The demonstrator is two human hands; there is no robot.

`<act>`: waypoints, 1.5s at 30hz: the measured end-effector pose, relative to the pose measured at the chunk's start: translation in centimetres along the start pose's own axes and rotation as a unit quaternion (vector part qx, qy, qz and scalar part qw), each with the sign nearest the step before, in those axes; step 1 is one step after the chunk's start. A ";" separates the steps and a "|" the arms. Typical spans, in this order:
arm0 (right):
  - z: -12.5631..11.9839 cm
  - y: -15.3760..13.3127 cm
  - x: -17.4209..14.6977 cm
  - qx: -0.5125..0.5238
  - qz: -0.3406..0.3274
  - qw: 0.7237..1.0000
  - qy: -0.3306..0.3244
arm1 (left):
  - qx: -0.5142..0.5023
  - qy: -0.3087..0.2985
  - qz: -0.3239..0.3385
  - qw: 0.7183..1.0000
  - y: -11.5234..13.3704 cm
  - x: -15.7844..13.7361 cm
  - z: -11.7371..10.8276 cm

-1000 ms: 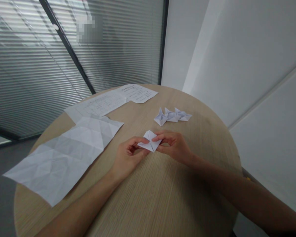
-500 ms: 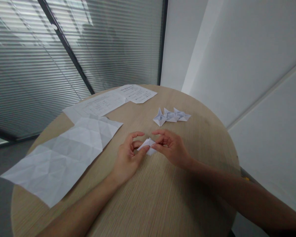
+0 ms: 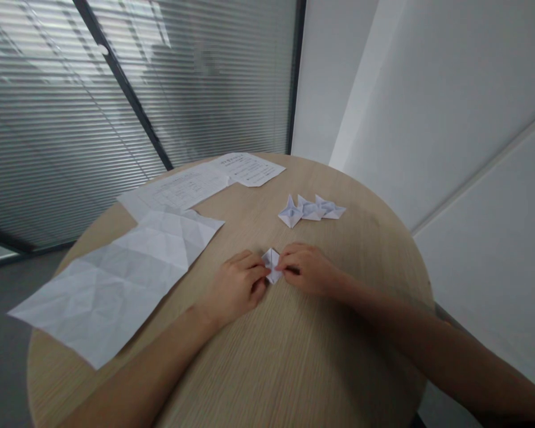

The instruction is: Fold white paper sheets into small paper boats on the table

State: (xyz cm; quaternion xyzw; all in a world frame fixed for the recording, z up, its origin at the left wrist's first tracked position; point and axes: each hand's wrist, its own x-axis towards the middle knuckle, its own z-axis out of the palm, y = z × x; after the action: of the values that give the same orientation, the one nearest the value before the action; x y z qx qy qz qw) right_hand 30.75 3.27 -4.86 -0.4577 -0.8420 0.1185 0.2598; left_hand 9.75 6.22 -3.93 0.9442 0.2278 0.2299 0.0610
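A small folded white paper (image 3: pixel 271 259), diamond-shaped with a crease down its middle, lies at the centre of the wooden table (image 3: pixel 267 356). My left hand (image 3: pixel 241 280) grips its left side, the fingers curled and pressed together at the edge. On the right side, my right hand (image 3: pixel 307 268) pinches the paper between thumb and fingers. Beyond my hands, three folded paper pieces (image 3: pixel 311 209) with pointed tips sit in a row, touching or overlapping one another.
A large creased white sheet (image 3: pixel 129 276) covers the table's left side and overhangs its edge. Printed papers (image 3: pixel 249 169) lie at the far edge. A glass partition with blinds (image 3: pixel 223 77) stands behind, and a white wall (image 3: pixel 450 107) rises at the right.
The folded paper has come down flat on the table and now shows its diamond face. My fingers have gone from spread and raised to curled, pressing at its sides.
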 end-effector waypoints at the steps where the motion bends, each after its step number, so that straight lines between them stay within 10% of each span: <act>1: -0.2 -0.2 0.0 0.004 0.004 1.000 -0.007 | 0.003 -0.011 -0.001 1.000 0.1 0.1 -0.1; 14: 0.5 -0.8 0.3 0.118 0.187 0.974 0.054 | -0.061 0.045 -0.122 0.990 -0.3 0.2 0.8; 27: -0.6 -1.2 -0.2 -0.132 -0.031 0.990 -0.031 | 0.074 -0.054 0.011 0.996 0.5 -0.1 -0.4; 36: -1.4 -0.9 -0.2 -0.093 -0.026 0.993 -0.065 | 0.220 -0.100 0.167 0.956 0.2 0.2 -1.0; 45: -0.8 -0.3 0.1 -0.081 -0.005 0.996 -0.040 | 0.224 -0.050 0.141 0.963 -0.9 0.3 -0.5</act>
State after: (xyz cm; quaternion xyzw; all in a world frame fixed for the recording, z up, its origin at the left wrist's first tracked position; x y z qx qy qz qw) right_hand 30.94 3.16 -4.04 -0.4682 -0.8608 0.0664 0.1884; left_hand 9.40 7.22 -3.56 0.9666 0.1348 0.1313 -0.1739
